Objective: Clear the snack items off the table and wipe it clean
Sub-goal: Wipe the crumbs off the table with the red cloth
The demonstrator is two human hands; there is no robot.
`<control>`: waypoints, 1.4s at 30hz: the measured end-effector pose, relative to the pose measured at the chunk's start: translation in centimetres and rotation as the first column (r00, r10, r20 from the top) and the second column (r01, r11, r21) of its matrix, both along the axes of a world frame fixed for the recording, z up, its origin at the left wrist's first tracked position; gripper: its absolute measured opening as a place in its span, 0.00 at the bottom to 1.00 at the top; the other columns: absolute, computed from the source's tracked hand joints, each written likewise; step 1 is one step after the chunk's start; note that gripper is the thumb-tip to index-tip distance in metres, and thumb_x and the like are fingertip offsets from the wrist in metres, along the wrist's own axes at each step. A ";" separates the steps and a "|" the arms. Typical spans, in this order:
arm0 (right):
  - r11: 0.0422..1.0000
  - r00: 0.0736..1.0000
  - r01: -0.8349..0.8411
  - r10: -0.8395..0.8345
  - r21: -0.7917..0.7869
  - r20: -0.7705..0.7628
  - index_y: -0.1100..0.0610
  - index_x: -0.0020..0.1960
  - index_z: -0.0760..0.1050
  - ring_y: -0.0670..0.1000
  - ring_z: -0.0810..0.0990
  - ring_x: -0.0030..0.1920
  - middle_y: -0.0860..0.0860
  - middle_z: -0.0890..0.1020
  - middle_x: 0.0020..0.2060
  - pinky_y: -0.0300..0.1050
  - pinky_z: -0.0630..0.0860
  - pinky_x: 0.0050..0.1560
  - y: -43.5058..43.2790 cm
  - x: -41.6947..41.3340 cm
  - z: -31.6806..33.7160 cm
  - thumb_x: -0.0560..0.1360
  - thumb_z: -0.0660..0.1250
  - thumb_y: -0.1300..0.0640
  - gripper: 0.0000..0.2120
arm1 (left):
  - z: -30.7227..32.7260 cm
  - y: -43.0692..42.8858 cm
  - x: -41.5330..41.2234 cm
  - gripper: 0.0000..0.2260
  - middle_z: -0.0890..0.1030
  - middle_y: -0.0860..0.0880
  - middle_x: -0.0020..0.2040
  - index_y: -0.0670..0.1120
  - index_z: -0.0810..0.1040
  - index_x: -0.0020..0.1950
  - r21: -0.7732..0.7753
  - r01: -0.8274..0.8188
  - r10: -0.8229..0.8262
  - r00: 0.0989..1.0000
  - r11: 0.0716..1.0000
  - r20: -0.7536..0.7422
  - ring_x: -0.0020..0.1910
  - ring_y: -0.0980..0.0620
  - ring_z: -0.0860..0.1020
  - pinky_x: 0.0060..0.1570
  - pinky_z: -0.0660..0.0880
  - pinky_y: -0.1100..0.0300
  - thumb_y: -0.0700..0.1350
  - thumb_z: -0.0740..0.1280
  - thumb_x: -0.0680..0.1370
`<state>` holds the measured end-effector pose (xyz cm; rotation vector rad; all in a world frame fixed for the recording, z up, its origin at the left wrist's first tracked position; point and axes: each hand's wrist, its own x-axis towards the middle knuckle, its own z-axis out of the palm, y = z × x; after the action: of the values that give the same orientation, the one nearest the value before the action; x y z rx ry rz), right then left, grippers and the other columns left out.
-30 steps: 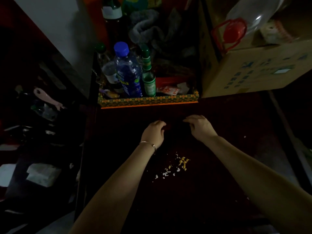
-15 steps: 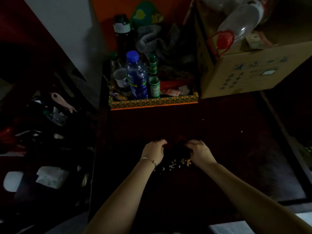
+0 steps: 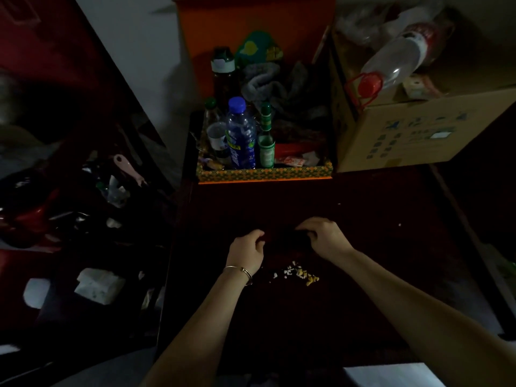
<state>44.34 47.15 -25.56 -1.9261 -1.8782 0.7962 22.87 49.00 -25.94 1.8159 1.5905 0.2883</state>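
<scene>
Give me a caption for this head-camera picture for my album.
Left hand and right hand grip what looks like a dark cloth on a dim table, beyond scattered snack crumbs.

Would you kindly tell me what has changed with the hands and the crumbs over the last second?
Half a second ago both hands had drawn the dark bundle toward the person, onto the crumbs. Now the left hand and right hand have pushed it back away, leaving the crumbs uncovered on their near side. Unchanged: both hands' grip on the bundle, the crumbs on the table, the box of bottles.
</scene>
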 end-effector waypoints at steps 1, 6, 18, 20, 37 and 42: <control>0.999 1.000 -0.028 0.028 0.025 -0.006 0.55 0.55 0.81 0.52 0.76 0.60 0.51 0.81 0.56 0.46 0.70 0.66 1.0 -0.4 0.5 0.74 0.61 0.70 0.17 | 0.3 0.1 -0.5 0.14 0.81 0.48 0.55 0.49 0.74 0.65 0.015 -0.024 0.024 1.000 1.000 0.003 0.52 0.52 0.80 0.48 0.76 0.64 0.44 0.62 0.80; 0.982 0.983 -0.183 0.184 0.043 -0.017 0.55 0.56 0.81 0.52 0.74 0.62 0.51 0.79 0.59 0.40 0.67 0.66 4.9 -3.8 1.3 0.74 0.58 0.71 0.19 | 0.4 -0.1 -3.8 0.14 0.82 0.48 0.55 0.48 0.74 0.64 0.071 -0.146 0.148 0.989 0.987 -0.021 0.53 0.49 0.80 0.53 0.76 0.59 0.44 0.62 0.79; 0.848 0.853 -0.498 0.516 -0.178 0.072 0.49 0.62 0.77 0.48 0.65 0.67 0.44 0.73 0.65 0.36 0.59 0.67 5.8 -8.3 -4.9 0.75 0.60 0.67 0.21 | -3.6 -6.2 -5.5 0.12 0.78 0.50 0.57 0.47 0.74 0.62 0.018 -0.202 0.201 0.958 0.979 -0.207 0.55 0.51 0.78 0.53 0.74 0.60 0.42 0.60 0.79; 0.846 0.855 -0.499 0.516 -0.189 0.055 0.48 0.61 0.77 0.47 0.65 0.68 0.43 0.73 0.65 0.36 0.58 0.68 5.7 -7.5 -5.1 0.74 0.60 0.67 0.21 | -3.7 -6.8 -4.4 0.12 0.78 0.51 0.57 0.47 0.74 0.62 0.022 -0.197 0.197 0.958 0.980 -0.209 0.54 0.52 0.78 0.50 0.72 0.63 0.42 0.59 0.79; 0.895 0.921 -0.380 0.390 -0.233 -0.004 0.46 0.59 0.77 0.44 0.67 0.65 0.41 0.74 0.64 0.39 0.60 0.68 0.3 -0.2 -5.2 0.78 0.57 0.63 0.18 | -3.4 -9.3 0.7 0.14 0.78 0.50 0.59 0.48 0.73 0.64 -0.027 -0.095 0.089 0.982 0.995 -0.169 0.57 0.52 0.77 0.52 0.70 0.65 0.42 0.60 0.79; 0.906 0.944 -0.325 0.328 -0.271 -0.035 0.46 0.58 0.78 0.45 0.67 0.66 0.42 0.74 0.64 0.42 0.62 0.70 -0.9 1.2 -4.5 0.78 0.57 0.63 0.18 | -3.2 -10.0 2.0 0.14 0.78 0.50 0.59 0.47 0.73 0.64 -0.068 -0.073 0.064 0.990 0.995 -0.125 0.57 0.52 0.77 0.52 0.73 0.64 0.43 0.61 0.79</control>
<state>45.49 46.24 -30.01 -1.7846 -2.2346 1.2052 24.90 39.03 -29.18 1.7552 1.7286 0.1508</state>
